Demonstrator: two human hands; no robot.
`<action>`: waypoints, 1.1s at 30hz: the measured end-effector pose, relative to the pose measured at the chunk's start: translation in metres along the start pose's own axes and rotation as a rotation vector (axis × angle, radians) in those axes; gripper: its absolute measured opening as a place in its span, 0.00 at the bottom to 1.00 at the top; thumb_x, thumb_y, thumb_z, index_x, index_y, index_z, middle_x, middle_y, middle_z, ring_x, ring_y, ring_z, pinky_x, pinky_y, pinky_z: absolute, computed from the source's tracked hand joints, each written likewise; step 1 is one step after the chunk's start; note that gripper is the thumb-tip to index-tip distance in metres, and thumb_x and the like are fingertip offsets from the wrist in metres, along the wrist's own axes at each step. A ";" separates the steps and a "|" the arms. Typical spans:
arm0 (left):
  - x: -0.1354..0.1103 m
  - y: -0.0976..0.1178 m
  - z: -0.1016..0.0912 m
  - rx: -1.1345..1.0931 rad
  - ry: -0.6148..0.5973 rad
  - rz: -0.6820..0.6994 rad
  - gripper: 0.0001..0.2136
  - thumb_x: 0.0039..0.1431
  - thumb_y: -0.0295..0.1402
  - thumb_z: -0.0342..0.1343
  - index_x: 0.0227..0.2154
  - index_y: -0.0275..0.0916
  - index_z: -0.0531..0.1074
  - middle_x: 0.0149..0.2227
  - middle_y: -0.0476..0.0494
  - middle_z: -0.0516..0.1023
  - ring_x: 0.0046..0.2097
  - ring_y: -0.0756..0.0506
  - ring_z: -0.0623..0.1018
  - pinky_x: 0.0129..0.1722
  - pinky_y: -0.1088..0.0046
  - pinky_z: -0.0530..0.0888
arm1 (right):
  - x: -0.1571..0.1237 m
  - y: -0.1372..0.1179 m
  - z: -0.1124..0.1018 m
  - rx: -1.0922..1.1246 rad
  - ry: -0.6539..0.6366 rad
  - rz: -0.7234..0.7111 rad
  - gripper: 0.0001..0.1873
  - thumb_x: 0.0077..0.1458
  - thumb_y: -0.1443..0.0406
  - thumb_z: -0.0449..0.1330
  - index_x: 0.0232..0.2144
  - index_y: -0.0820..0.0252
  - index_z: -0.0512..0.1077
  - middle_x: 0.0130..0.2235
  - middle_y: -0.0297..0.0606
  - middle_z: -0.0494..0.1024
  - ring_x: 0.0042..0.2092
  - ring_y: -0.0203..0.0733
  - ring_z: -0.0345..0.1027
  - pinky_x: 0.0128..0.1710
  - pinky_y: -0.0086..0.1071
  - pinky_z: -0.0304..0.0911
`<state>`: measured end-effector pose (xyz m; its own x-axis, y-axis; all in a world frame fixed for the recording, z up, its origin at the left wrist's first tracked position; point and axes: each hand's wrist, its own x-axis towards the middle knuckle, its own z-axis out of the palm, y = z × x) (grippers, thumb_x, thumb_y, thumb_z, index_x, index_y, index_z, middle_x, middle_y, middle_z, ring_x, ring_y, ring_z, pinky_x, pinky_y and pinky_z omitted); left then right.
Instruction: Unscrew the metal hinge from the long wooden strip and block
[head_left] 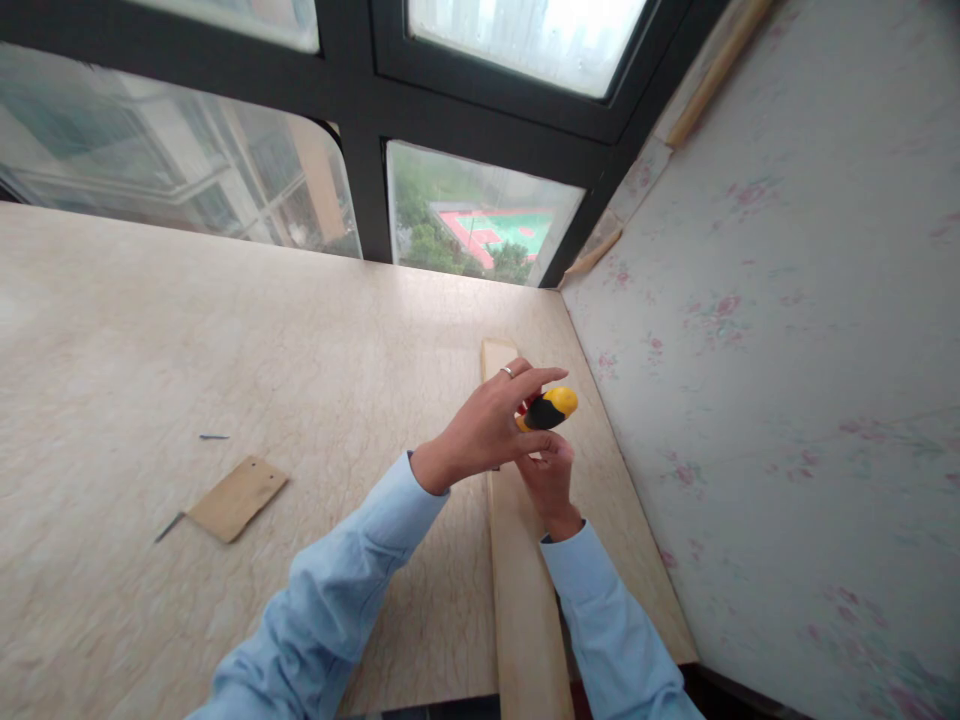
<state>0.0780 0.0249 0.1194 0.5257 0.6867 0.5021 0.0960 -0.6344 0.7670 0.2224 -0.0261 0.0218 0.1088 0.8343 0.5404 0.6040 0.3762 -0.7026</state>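
A yellow and black tool handle (551, 408), perhaps a screwdriver, is held above a long pale wooden strip (521, 590) that lies on the table near the right wall. My left hand (487, 428), with a ring on one finger, is curled over the handle from the left. My right hand (551, 485) grips the tool from below; its shaft and tip are hidden behind the hands. Both sleeves are light blue.
A beige marble-patterned table (225, 330) runs under a dark-framed window (360, 110). A small wooden plate with a hole (236, 497) lies at the left, with two thin nails or screws (213, 437) near it. A flowered wall (787, 380) closes the right side.
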 end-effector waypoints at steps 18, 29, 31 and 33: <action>0.001 0.004 0.001 -0.041 0.071 -0.008 0.23 0.48 0.39 0.66 0.47 0.40 0.72 0.41 0.43 0.71 0.39 0.47 0.73 0.36 0.69 0.75 | 0.003 0.001 -0.002 0.021 -0.194 -0.028 0.14 0.54 0.62 0.60 0.44 0.58 0.74 0.40 0.42 0.81 0.45 0.51 0.74 0.43 0.43 0.71; -0.001 0.010 -0.007 -0.236 -0.121 0.009 0.20 0.60 0.36 0.55 0.56 0.43 0.66 0.53 0.40 0.72 0.52 0.43 0.73 0.49 0.65 0.72 | 0.001 0.001 -0.008 -0.040 -0.157 -0.046 0.15 0.59 0.62 0.55 0.46 0.54 0.75 0.42 0.40 0.82 0.43 0.49 0.76 0.41 0.41 0.72; -0.002 0.009 -0.009 -0.245 -0.145 0.002 0.20 0.59 0.34 0.55 0.55 0.42 0.67 0.51 0.41 0.74 0.50 0.43 0.75 0.49 0.64 0.73 | 0.001 0.001 -0.007 -0.024 -0.193 -0.070 0.16 0.60 0.62 0.53 0.49 0.55 0.73 0.45 0.41 0.80 0.48 0.49 0.74 0.46 0.43 0.70; -0.003 0.007 -0.008 -0.248 -0.121 -0.017 0.20 0.57 0.34 0.57 0.54 0.41 0.68 0.49 0.41 0.75 0.47 0.44 0.76 0.47 0.64 0.74 | 0.001 0.000 -0.006 -0.008 -0.212 -0.083 0.17 0.60 0.62 0.52 0.51 0.55 0.71 0.48 0.42 0.79 0.51 0.50 0.72 0.49 0.44 0.69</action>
<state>0.0704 0.0217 0.1266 0.6244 0.6398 0.4482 -0.0961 -0.5065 0.8569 0.2274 -0.0275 0.0256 -0.1091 0.8669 0.4865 0.6106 0.4446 -0.6554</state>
